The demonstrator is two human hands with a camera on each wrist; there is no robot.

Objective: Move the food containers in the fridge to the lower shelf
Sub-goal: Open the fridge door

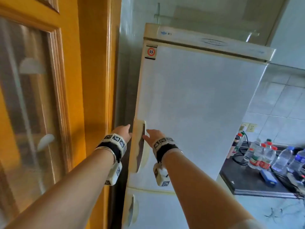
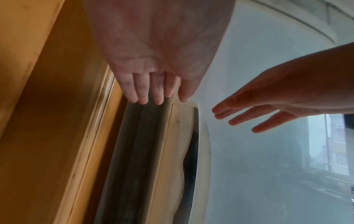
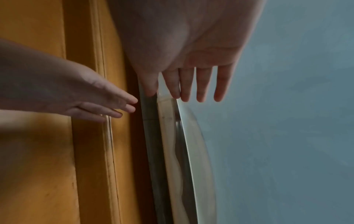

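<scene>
The white fridge (image 1: 194,103) stands closed, so no food containers are visible. Its upper door has a cream recessed handle (image 1: 140,144) on the left edge. My left hand (image 1: 123,132) reaches with straight fingers to the left of that handle, at the door's side edge. My right hand (image 1: 152,135) is stretched out flat just right of the handle, over the door face. In the left wrist view the left hand's fingers (image 2: 142,89) point at the dark gap beside the handle (image 2: 180,136). The right wrist view shows the right hand's fingers (image 3: 191,84) straight above the handle (image 3: 172,136). Neither hand holds anything.
A yellow wooden door (image 1: 49,96) with a glass pane stands close on the left of the fridge. A lower fridge door with its own handle (image 1: 133,210) is below. To the right, a dark counter (image 1: 250,179) carries several water bottles (image 1: 264,156) and cables.
</scene>
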